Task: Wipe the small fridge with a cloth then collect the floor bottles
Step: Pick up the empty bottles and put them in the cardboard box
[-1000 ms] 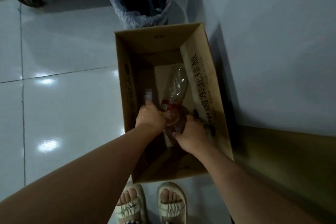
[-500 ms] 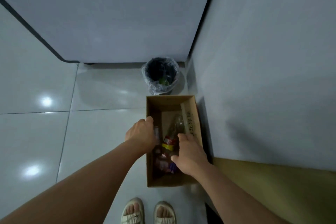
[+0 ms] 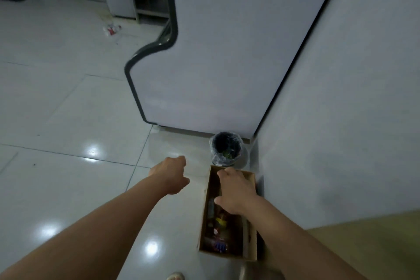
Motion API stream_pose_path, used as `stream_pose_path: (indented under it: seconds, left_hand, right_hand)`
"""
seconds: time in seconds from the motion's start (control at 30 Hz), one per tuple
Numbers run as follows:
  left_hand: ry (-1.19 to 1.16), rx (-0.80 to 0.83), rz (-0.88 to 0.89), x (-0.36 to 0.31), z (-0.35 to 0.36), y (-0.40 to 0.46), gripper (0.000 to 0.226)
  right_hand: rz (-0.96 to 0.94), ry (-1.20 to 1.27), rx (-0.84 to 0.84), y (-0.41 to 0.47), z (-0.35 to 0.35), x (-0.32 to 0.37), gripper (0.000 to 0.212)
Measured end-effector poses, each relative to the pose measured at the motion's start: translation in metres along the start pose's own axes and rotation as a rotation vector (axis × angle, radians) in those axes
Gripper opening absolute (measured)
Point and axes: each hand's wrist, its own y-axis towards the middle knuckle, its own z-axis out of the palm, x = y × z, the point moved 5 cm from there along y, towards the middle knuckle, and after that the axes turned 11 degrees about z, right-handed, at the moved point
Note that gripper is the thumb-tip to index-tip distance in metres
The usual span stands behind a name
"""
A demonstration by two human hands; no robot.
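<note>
Against the wall stands a cardboard box [image 3: 250, 254], open at the top, and the bottles [image 3: 218, 229] lie inside it, toward its near end, with red, yellow and blue labels showing. Above the box's far half hangs the right hand [image 3: 236, 191], empty, fingers loosely curled downward; the bottles sit below and nearer than its palm, apparently untouched, though the dim interior makes that hard to confirm. Left of the box, over bare floor [image 3: 68, 166], the left hand [image 3: 170, 175] is empty too, fingers curled in. Just beyond the box stands a bin [image 3: 226, 149] lined with plastic.
</note>
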Motion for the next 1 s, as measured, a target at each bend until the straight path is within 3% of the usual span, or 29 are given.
stream_pose_path:
  seconds: [0.2,0.53,1.0]
  left_hand:
    - [0.067,-0.069,-0.078,0.027,-0.065,-0.070,0.044]
    - [0.084,-0.191,-0.192,0.108,-0.157,-0.162,0.045]
    - [0.134,-0.315,-0.192,0.291,-0.303,-0.237,0.048]
  right_hand:
    - [-0.104,-0.113,-0.056,-0.039,-0.050,0.057,0.057]
    - [-0.275,-0.191,-0.132,-0.081,-0.117,0.199,0.065]
    - [-0.220,-0.156,-0.206,-0.097,-0.184,0.424,0.073]
